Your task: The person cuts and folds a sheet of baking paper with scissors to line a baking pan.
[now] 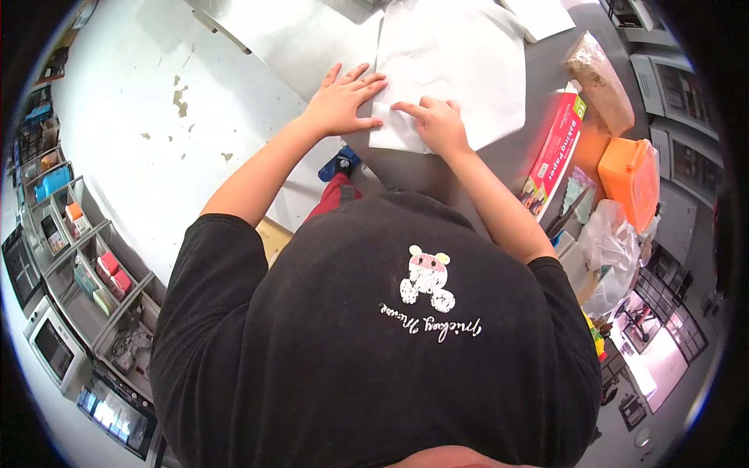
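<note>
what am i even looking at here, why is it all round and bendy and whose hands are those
There is one picture, from a camera worn on a person's head, looking down; its wide lens bends the edges. No machine: the black T-shirt and both hands are the wearer's own. The left hand lies flat on the edge of a white paper sheet on a grey metal counter; the right hand presses fingers down on it. Neither grips anything. Right of them lie a red baking paper box, an orange tub and a bag of brownish stuff.
</note>
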The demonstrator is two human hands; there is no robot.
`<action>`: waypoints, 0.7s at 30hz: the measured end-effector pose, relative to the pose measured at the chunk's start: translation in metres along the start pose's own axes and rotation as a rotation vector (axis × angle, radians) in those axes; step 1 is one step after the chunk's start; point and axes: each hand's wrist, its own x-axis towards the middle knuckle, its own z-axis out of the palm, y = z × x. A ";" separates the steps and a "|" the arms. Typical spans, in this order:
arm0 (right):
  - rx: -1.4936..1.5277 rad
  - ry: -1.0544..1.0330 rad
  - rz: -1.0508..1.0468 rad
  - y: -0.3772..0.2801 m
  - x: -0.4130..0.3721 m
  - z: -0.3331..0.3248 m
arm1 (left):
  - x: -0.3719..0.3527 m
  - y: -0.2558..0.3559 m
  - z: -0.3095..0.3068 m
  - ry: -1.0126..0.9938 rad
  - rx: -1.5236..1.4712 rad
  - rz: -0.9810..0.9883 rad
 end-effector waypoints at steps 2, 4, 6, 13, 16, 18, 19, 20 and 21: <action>-0.008 -0.036 -0.019 0.001 0.000 0.001 | 0.000 0.000 0.000 -0.011 -0.002 -0.001; -0.008 -0.069 -0.063 0.002 0.002 0.002 | 0.001 -0.001 -0.001 -0.020 -0.003 -0.002; -0.029 -0.109 -0.071 0.003 0.005 0.001 | 0.001 -0.001 0.000 -0.014 0.005 0.001; -0.092 -0.178 -0.098 -0.001 0.007 -0.005 | 0.000 -0.002 0.004 0.000 0.018 -0.006; -0.122 -0.185 -0.107 -0.001 0.008 -0.004 | 0.000 -0.001 0.003 -0.028 0.032 -0.022; -0.132 -0.190 -0.108 -0.001 0.008 -0.004 | 0.001 -0.002 0.004 -0.023 0.037 -0.016; -0.143 -0.193 -0.110 -0.001 0.009 -0.004 | 0.000 -0.002 0.004 -0.023 0.036 -0.016; -0.143 -0.194 -0.109 -0.001 0.009 -0.004 | 0.000 -0.003 0.004 -0.014 0.030 -0.006; -0.147 -0.201 -0.107 -0.002 0.009 -0.004 | 0.000 -0.003 0.005 -0.005 0.024 0.004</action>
